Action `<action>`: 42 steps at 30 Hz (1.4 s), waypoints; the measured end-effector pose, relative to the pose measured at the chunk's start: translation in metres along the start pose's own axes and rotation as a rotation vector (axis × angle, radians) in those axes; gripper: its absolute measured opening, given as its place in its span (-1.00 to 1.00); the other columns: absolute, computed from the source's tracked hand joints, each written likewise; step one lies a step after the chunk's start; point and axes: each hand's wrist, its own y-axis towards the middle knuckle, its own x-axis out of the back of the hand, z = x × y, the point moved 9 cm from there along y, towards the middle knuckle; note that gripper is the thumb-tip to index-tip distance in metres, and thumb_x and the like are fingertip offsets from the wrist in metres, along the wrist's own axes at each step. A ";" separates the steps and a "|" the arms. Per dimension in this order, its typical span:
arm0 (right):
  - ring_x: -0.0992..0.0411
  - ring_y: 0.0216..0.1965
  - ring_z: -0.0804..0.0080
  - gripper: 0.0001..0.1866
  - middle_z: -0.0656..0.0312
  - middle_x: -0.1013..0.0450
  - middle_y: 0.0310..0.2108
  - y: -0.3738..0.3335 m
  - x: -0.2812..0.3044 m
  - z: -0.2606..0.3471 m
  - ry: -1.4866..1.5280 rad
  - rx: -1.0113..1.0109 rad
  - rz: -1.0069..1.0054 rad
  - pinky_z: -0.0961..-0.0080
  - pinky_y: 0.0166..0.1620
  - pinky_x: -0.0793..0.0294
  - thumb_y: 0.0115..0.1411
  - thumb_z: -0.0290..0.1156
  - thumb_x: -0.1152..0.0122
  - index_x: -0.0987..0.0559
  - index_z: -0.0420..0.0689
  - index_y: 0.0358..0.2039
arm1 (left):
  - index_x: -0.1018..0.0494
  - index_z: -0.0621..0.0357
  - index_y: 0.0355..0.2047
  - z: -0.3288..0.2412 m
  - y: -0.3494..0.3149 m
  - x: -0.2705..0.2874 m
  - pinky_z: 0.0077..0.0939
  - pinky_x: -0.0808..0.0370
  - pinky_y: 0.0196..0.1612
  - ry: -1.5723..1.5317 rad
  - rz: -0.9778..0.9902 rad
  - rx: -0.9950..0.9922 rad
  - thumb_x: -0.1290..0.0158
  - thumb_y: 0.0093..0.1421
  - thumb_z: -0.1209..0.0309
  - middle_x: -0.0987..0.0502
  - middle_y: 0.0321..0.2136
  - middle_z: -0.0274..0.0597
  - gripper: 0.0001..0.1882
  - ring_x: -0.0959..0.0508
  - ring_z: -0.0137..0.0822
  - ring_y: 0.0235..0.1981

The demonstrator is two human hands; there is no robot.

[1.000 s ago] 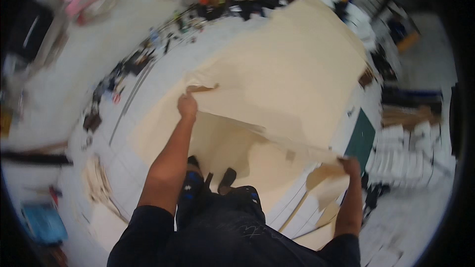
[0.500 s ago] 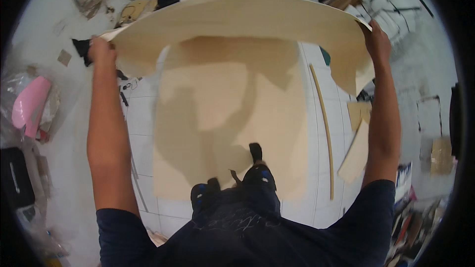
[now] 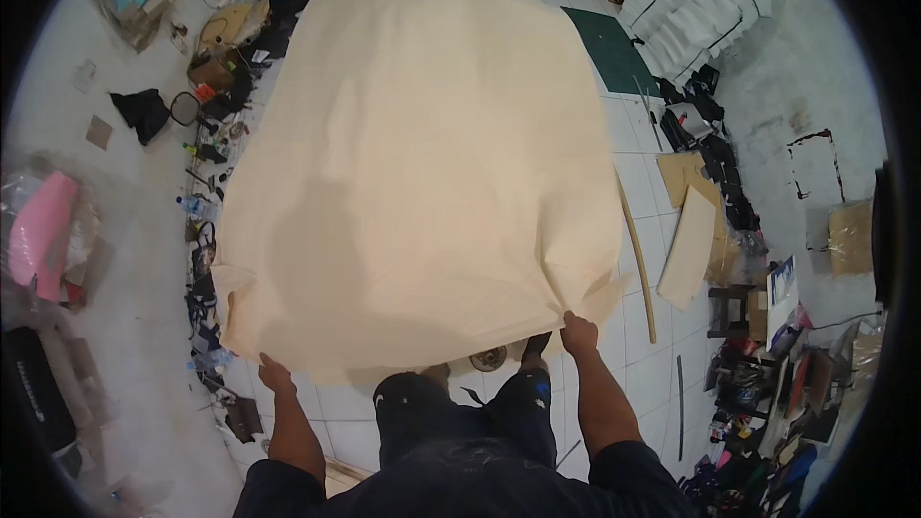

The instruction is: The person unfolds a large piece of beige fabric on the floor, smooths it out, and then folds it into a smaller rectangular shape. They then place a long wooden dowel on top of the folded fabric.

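Note:
A large cream fabric-like sheet point(image 3: 432, 153) stretches from the far edge of the view almost to my legs. My left hand point(image 3: 276, 372) is closed on its near left corner area, where the edge hangs and folds. At the near right, my right hand point(image 3: 578, 334) pinches the sheet's edge, and creases fan out from that grip. The near edge sags between my hands, just in front of my knees. What lies beneath the sheet is hidden.
White floor tiles point(image 3: 638, 369) show around the sheet. To its right are a long thin wooden stick point(image 3: 637, 249), cream offcuts point(image 3: 687, 247) and a dark green sheet point(image 3: 611, 53). Clutter point(image 3: 206, 278) lines the left wall; white strapped bundles point(image 3: 705, 14) stand far right.
Both hands have come down and back toward my body from a raised, outstretched position, drawing the sheet's edge with them. The sheet now spreads over the floor area that showed before.

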 end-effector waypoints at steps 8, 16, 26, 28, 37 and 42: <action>-0.55 -0.28 0.10 -0.78 0.10 -0.54 -0.37 0.021 -0.027 -0.070 -0.105 -0.171 -0.032 0.11 -0.25 -0.47 0.16 -0.26 -0.09 -0.41 -0.04 -0.21 | -0.35 0.35 -0.14 0.153 -0.089 -0.049 -0.41 -0.34 -0.71 -0.270 0.239 0.335 0.23 0.38 0.07 -0.52 -0.57 -0.10 -0.51 -0.44 -0.29 -0.71; -0.50 -0.19 -0.04 -0.80 -0.03 -0.44 -0.26 0.070 -0.090 -0.071 0.177 -0.128 -0.099 0.06 -0.22 -0.51 0.14 -0.38 -0.08 -0.39 -0.09 -0.22 | -0.33 0.31 -0.34 0.172 -0.090 -0.097 -0.49 -0.21 -0.76 -0.057 0.184 0.252 0.16 0.32 -0.06 -0.42 -0.68 -0.15 -0.44 -0.36 -0.37 -0.76; -0.50 -0.44 0.07 -0.82 -0.04 -0.41 -0.49 0.068 -0.170 -0.126 1.068 -0.227 -0.372 0.08 -0.35 -0.46 0.28 -0.41 0.09 -0.18 -0.11 -0.16 | -0.38 0.52 -0.15 0.062 -0.072 -0.088 -0.32 -0.56 -0.28 -0.315 0.089 0.052 0.02 0.29 0.06 -0.54 -0.28 0.08 -0.42 -0.58 -0.15 -0.27; -0.46 -0.35 -0.19 -0.79 -0.13 -0.43 -0.41 0.092 -0.119 -0.084 0.875 -0.181 -0.476 -0.02 -0.31 -0.39 0.28 -0.39 0.06 -0.18 -0.11 -0.14 | -0.43 0.51 -0.16 0.007 -0.052 -0.071 -0.35 -0.51 -0.24 -0.178 0.074 -0.188 0.01 0.28 0.07 -0.55 -0.28 0.06 -0.43 -0.58 -0.15 -0.31; -0.51 -0.35 -0.13 -0.68 -0.06 -0.53 -0.34 0.288 0.191 -0.104 0.287 0.008 -0.916 -0.01 -0.26 -0.47 0.32 -0.18 0.14 -0.49 0.00 -0.04 | -0.48 0.37 -0.29 -0.342 0.021 -0.186 -0.39 -0.48 -0.44 -0.513 0.229 -0.312 -0.08 0.21 0.16 -0.55 -0.39 -0.10 -0.60 -0.56 -0.26 -0.43; -0.44 -0.10 -0.18 -0.66 -0.14 -0.49 -0.18 0.296 0.420 -0.115 0.200 -0.043 -1.135 0.02 -0.03 -0.41 0.30 -0.14 0.16 -0.47 0.00 -0.06 | -0.44 0.40 -0.18 -0.542 0.012 -0.114 -0.36 -0.49 -0.30 -0.626 0.031 -0.546 -0.08 0.20 0.13 -0.52 -0.24 -0.03 -0.53 -0.55 -0.24 -0.34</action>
